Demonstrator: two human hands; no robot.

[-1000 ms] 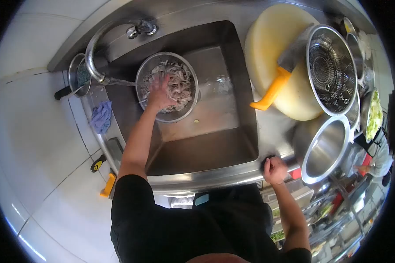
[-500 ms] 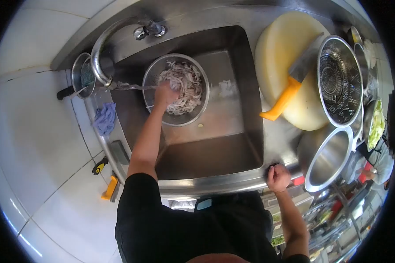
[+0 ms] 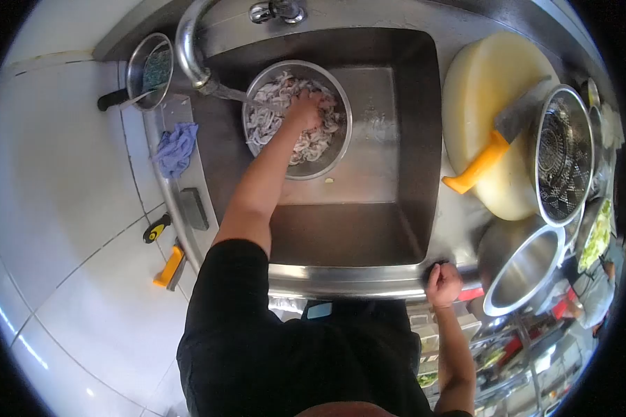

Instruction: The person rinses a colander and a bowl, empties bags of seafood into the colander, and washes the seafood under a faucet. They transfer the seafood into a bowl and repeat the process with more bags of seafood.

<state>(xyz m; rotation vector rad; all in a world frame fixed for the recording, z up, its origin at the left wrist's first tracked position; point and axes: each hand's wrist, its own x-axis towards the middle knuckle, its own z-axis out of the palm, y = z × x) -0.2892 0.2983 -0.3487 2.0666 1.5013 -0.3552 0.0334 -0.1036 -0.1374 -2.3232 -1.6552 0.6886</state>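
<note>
My left hand (image 3: pixel 307 111) is down among pale, thin strips (image 3: pixel 270 125) inside a round metal bowl (image 3: pixel 342 148); its fingers are partly buried, so their grip is unclear. The bowl stands in a steel sink (image 3: pixel 362 233). Water runs from the curved faucet (image 3: pixel 191 52) onto the strips near my wrist. At the sink's front right edge my right hand (image 3: pixel 445 283) rests with its fingers curled closed; a small dark thing shows at the fingertips, too small to make out.
Right of the sink, a cleaver (image 3: pixel 502 132) lies on a thick round cutting board (image 3: pixel 483 76), beside a perforated colander (image 3: pixel 563 153) and an empty bowl (image 3: pixel 525 271). A purple cloth (image 3: pixel 175 149) and grey block (image 3: pixel 193 208) are at the left. A person (image 3: pixel 595 299) is at far right.
My left hand has moved to the right within the bowl, and the strips have shifted, with more now at the left side. The camera view has shifted; my right hand remains at the edge.
</note>
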